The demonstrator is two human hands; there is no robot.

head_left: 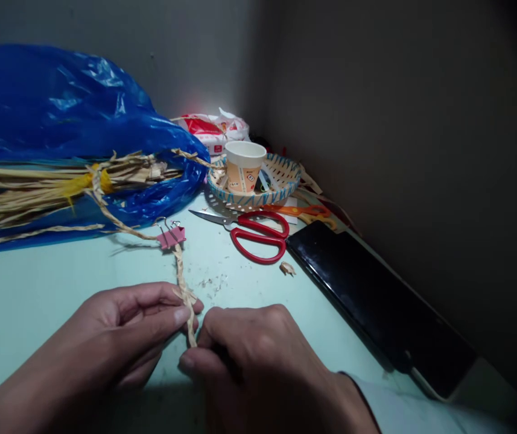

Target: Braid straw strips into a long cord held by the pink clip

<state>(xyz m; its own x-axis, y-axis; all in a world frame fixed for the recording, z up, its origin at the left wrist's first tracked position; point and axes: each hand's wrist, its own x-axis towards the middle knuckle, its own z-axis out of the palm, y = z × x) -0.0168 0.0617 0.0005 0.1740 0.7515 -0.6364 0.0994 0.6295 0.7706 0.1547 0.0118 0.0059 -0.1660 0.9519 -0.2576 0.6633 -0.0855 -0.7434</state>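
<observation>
Cord of twisted straw [180, 265] ran down from a pink binder clip [172, 238] towards the person, its near part between the two hands above the pale green worktop [117, 265]. The left hand [138, 328] had its grip together on the cord, the thumb lying against it. The right hand [251, 343] was just beside, its grip clamped on the cord's lower end between thumb and bent forefinger. From the clip's other side, a strand [125, 228] led up to a bundle of dry straw [27, 181] with a yellow tie [79, 185], which lay on a blue plastic bag [59, 102]. Red-handled scissors [258, 236] lay to the right of the clip, near a black flat device [376, 295]. Behind them, a paper cup [244, 172] stood in a woven basket [284, 191], with a red and white packet [215, 129] farther back.
</observation>
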